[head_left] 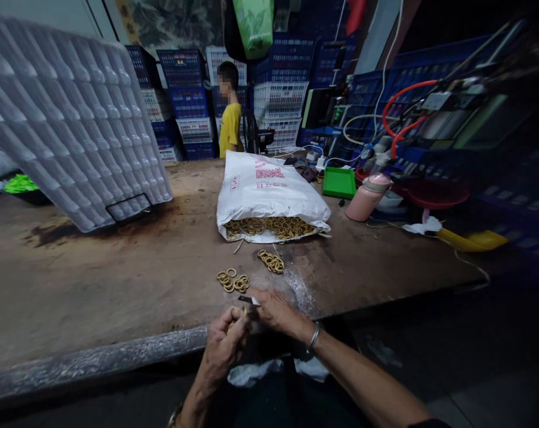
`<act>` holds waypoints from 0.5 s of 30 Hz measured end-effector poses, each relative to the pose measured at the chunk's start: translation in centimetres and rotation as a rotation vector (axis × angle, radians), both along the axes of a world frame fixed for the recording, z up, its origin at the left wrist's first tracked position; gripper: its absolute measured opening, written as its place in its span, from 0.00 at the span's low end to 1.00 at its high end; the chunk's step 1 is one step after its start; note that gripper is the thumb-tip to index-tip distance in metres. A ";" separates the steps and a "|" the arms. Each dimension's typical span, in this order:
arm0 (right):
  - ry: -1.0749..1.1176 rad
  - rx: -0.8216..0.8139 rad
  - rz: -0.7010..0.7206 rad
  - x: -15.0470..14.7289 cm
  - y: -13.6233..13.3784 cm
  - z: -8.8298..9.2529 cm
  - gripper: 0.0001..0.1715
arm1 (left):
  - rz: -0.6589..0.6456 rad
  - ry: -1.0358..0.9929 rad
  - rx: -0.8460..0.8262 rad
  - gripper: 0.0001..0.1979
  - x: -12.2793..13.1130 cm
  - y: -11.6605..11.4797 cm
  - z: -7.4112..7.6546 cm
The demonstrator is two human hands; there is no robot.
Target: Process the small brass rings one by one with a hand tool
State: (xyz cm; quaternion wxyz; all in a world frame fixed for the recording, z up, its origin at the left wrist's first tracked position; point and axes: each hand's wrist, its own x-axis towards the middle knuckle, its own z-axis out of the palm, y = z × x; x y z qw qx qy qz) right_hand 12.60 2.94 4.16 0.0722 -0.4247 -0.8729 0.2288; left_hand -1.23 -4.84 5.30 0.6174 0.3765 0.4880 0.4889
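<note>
At the table's near edge my left hand [224, 345] is closed around a brass ring [230, 325], of which only a sliver shows. Beside it my right hand [273, 310] grips a small metal tool [249, 300] whose tip points left toward the ring. Just beyond the hands lie two small heaps of brass rings [232, 281], the second heap [271, 261] farther right. A white sack [269, 187] lies open toward me with several more rings [269, 227] spilling from its mouth.
A large white cell tray [68, 113] leans at the left. A green tray [339, 182], a pink bottle [366, 199], a red dish [436, 193] and a machine with red hoses [429, 113] stand at the right. A person in a yellow shirt [230, 119] stands before stacked crates [278, 98].
</note>
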 end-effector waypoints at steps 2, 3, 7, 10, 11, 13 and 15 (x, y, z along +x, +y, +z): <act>-0.034 0.050 -0.060 0.2 0.5 -0.5 0.13 | -0.105 -0.013 -0.017 0.16 0.6 -0.7 0.4; -0.040 0.069 -0.100 0.2 0.8 -0.7 0.13 | -0.159 -0.025 -0.039 0.16 0.9 -1.1 0.4; -0.009 0.118 -0.241 -0.3 2.1 -1.3 0.10 | -0.193 -0.137 -0.237 0.16 2.2 -2.0 -2.3; 0.053 0.125 -0.276 -1.1 3.0 -1.2 0.09 | -0.164 -0.203 -0.435 0.13 3.0 -2.2 -5.8; 0.080 0.125 -0.276 -1.4 3.1 -1.2 0.09 | -0.134 -0.195 -0.523 0.13 3.2 -2.2 -6.7; 0.131 0.132 -0.258 -2.0 3.2 -1.3 0.10 | -0.124 -0.190 -0.596 0.11 3.2 -2.1 -7.7; 0.161 0.158 -0.229 -2.5 3.0 -2.0 0.13 | -0.073 -0.220 -0.616 0.10 2.7 -1.9 -7.6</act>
